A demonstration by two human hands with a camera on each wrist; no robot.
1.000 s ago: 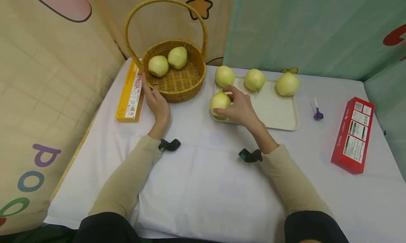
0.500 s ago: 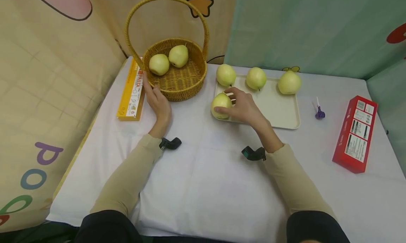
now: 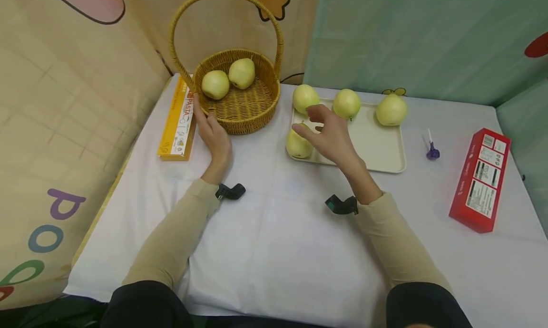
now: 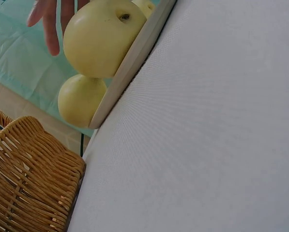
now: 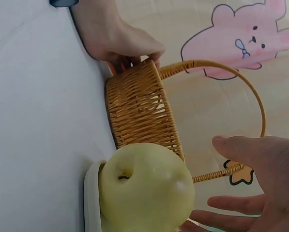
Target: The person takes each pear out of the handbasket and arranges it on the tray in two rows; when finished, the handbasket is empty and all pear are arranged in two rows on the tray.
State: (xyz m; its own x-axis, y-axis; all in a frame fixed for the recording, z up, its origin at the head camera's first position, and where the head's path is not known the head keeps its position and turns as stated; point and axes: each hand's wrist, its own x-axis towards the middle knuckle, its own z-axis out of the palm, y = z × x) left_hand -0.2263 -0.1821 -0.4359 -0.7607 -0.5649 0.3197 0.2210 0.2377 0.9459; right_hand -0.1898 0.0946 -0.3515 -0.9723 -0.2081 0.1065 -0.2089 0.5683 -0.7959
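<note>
My right hand [image 3: 337, 137] hovers over the front left corner of the cream tray [image 3: 376, 149], thumb and fingers spread apart. Just below it sits a round yellow-green pear [image 3: 298, 145]; the right wrist view shows a gap between this pear [image 5: 149, 186] and the thumb. My left hand [image 3: 218, 140] rests against the left side of the wicker basket [image 3: 248, 126], fingers extended along its wall. Two pears lie inside the basket, a left pear [image 3: 215, 84] and a right pear [image 3: 242, 73]. Along the tray's back edge are three more, including the right-hand pear [image 3: 391, 110].
A yellow pasta box [image 3: 177, 123] lies left of the basket, close beside my left hand. Right of the tray are a purple lollipop [image 3: 433, 152] and a red box [image 3: 480, 180]. Printed curtains [image 3: 411, 43] hang behind the white-covered table [image 3: 278, 252].
My right hand has let go of the front left pear and lifted slightly, its fingers spreading. That pear stays on the tray. The left hand keeps its place on the basket.
</note>
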